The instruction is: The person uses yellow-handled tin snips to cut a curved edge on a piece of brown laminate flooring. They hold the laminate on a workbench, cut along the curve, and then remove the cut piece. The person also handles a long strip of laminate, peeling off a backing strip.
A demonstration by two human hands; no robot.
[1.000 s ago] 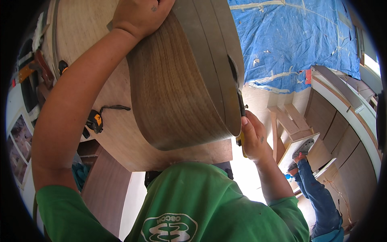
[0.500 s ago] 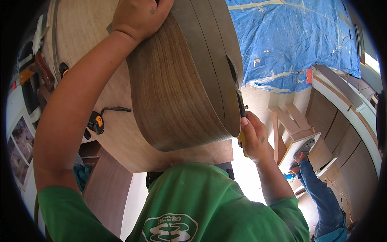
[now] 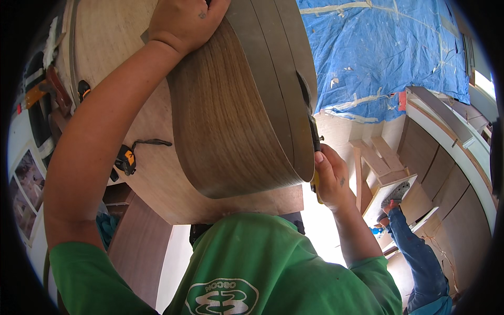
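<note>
A wood-grain laminate sheet (image 3: 226, 115) bends in a wide curl in front of me, its plain grey-brown back (image 3: 273, 52) marked with long dark lines. At the top of the view my left hand (image 3: 186, 23) is closed on the sheet; its fingertips are partly hidden. On the right, my right hand (image 3: 332, 173) is wrapped round the yellow handles of a pair of snips (image 3: 314, 131). A dark blade of the snips shows against the sheet's back, near its right edge, close to a slit there.
Beneath the sheet is a plywood worktop (image 3: 152, 194) with a black and yellow tape measure (image 3: 126, 159) on it. A handsaw (image 3: 55, 89) lies far left. Blue tarp (image 3: 383, 58) covers the upper right. Beside wooden frames, another person's leg (image 3: 415, 252) rests at lower right.
My left hand and the sheet have shifted very slightly to the right. The snips and my right hand stay nearly in place.
</note>
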